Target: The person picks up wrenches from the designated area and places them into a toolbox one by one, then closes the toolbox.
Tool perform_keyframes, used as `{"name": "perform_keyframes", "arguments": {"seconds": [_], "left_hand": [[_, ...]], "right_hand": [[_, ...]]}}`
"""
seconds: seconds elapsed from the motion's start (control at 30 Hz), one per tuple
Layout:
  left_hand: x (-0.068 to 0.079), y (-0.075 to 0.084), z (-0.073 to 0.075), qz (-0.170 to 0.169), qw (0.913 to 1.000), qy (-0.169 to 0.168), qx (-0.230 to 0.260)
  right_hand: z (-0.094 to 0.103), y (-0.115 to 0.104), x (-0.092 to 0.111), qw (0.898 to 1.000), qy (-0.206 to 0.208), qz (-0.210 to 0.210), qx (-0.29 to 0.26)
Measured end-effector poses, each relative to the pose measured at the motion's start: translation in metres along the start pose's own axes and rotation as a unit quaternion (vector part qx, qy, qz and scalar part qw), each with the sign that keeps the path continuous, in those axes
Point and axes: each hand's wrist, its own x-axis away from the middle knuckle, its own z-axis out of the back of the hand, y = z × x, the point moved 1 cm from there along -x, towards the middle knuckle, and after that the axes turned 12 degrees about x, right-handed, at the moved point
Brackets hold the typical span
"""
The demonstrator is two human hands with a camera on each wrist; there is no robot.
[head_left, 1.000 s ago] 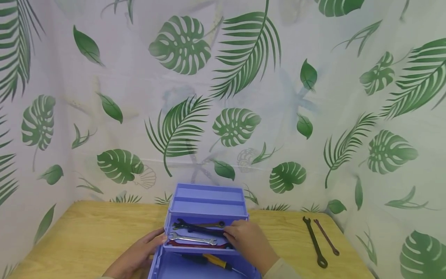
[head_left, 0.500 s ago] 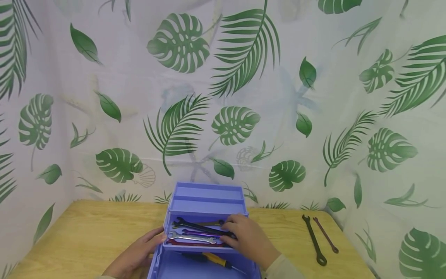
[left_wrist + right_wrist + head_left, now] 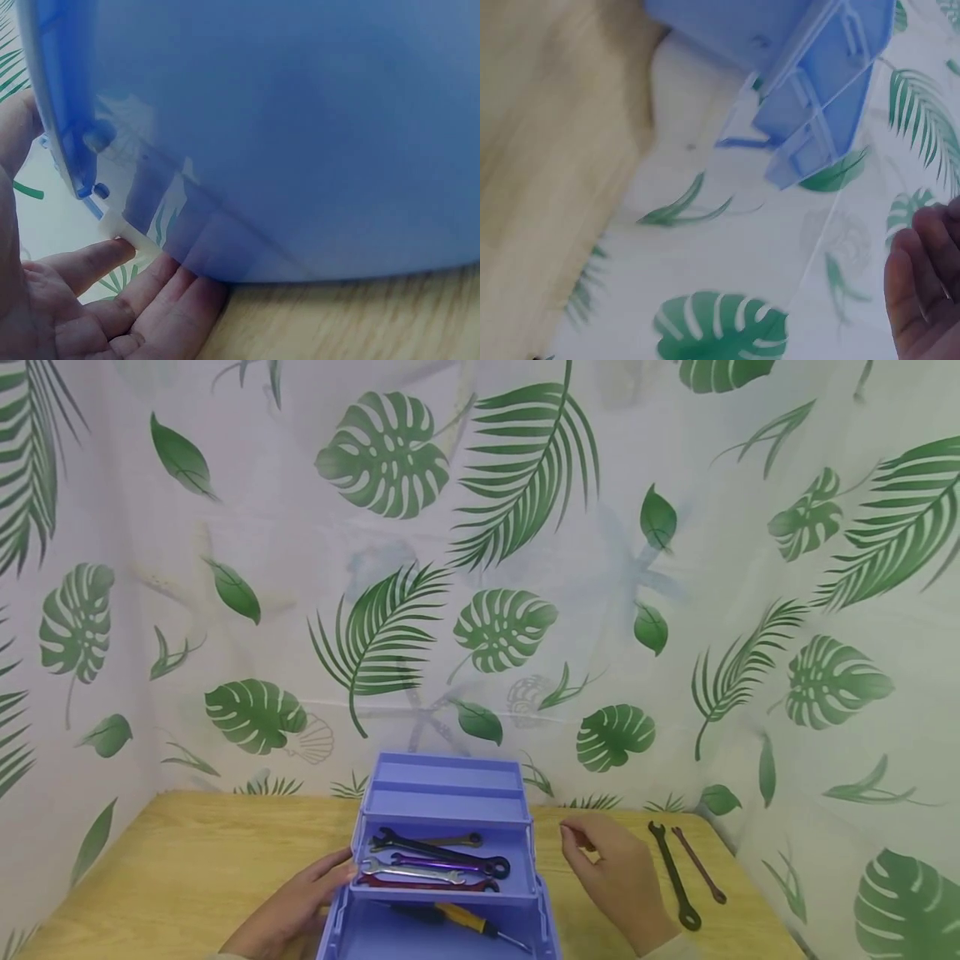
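A blue cantilever toolbox [image 3: 441, 897] stands unfolded on the wooden table. In the head view, my left hand [image 3: 300, 897] holds its left side at the raised tray; the left wrist view shows the thumb at the edge and fingers against the side wall. The tray carries several wrenches: a black wrench [image 3: 420, 846], a purple wrench [image 3: 442, 862], a silver wrench [image 3: 412, 870], a red wrench [image 3: 420, 884] and a bronze-coloured wrench [image 3: 453, 841]. My right hand [image 3: 618, 877] hovers right of the toolbox, fingers loosely curled, holding nothing.
A yellow-and-black screwdriver [image 3: 461, 917] lies in the toolbox's lower compartment. To the right on the table [image 3: 232, 835] are a long black wrench [image 3: 675, 877] and a thinner dark red wrench [image 3: 699, 864]. A leaf-patterned cloth [image 3: 480, 543] hangs behind the table.
My right hand has let go of the purple wrench in the tray and moved off to the right. The purple wrench now shows in full. My left hand stays in place.
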Motion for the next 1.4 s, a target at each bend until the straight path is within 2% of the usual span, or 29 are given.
{"name": "perform_keyframes", "arguments": {"seconds": [0.1, 0.2, 0.3, 0.5, 0.6, 0.73, 0.8, 1.03, 1.13, 1.2, 1.33, 1.4], "left_hand": [[0.001, 0.000, 0.003, 0.005, 1.0000, -0.003, 0.002], [0.002, 0.001, 0.006, 0.011, 0.9999, 0.003, 0.001], [0.002, 0.003, 0.005, 0.010, 0.9999, 0.011, 0.003], [0.000, 0.004, -0.002, -0.011, 0.9992, 0.037, -0.008], [0.000, 0.003, -0.005, -0.018, 0.9986, 0.047, -0.015], [0.000, 0.004, -0.008, -0.017, 0.9984, 0.050, -0.021], [0.000, 0.005, -0.009, -0.013, 0.9980, 0.053, -0.033], [-0.001, 0.004, -0.011, -0.005, 0.9979, 0.051, -0.040], [-0.001, 0.004, -0.011, -0.010, 0.9970, 0.063, -0.045], [-0.001, 0.004, -0.012, -0.012, 0.9962, 0.070, -0.050], [0.001, 0.005, -0.012, -0.013, 0.9967, 0.067, -0.044], [0.002, 0.005, -0.012, -0.011, 0.9974, 0.062, -0.034]], "right_hand": [[0.003, 0.013, 0.010, 0.999, -0.012, -0.040, 0.022], [0.006, 0.026, 0.022, 0.992, -0.056, -0.096, 0.058], [0.009, 0.037, 0.034, 0.980, -0.098, -0.154, 0.081], [0.018, 0.063, 0.048, 0.957, -0.158, -0.226, 0.085], [0.022, 0.078, 0.053, 0.938, -0.210, -0.261, 0.085], [0.026, 0.101, 0.059, 0.908, -0.295, -0.284, 0.087], [0.028, 0.111, 0.060, 0.897, -0.328, -0.285, 0.085], [0.035, 0.133, 0.060, 0.871, -0.395, -0.279, 0.091], [0.036, 0.137, 0.063, 0.846, -0.433, -0.289, 0.110], [0.036, 0.138, 0.068, 0.819, -0.469, -0.309, 0.116], [0.034, 0.140, 0.080, 0.773, -0.529, -0.329, 0.115], [0.032, 0.141, 0.085, 0.762, -0.544, -0.331, 0.117]]}}
